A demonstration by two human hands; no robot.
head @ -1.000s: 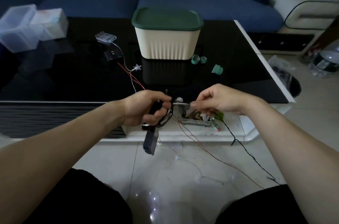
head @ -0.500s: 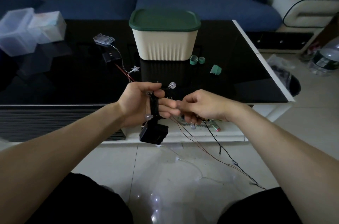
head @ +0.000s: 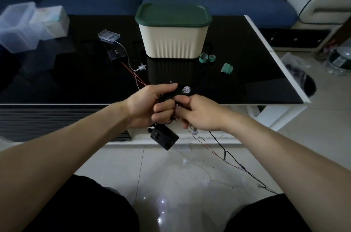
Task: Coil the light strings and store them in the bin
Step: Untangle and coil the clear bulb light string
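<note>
One lidded bin (head: 171, 40); three green tape rolls (head: 203, 58); two clear boxes (head: 20, 28); two battery packs (head: 164, 136); two hands (head: 150, 105).

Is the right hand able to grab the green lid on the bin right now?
Probably not yet. The right hand is pinching the black light string beside the left hand. The lid sits uncovered across the table, so it must let go first.

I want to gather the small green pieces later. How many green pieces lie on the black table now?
3: two green rings side by side at the bin's front right corner, and one green cap farther right. Others may hide behind the bin.
</note>
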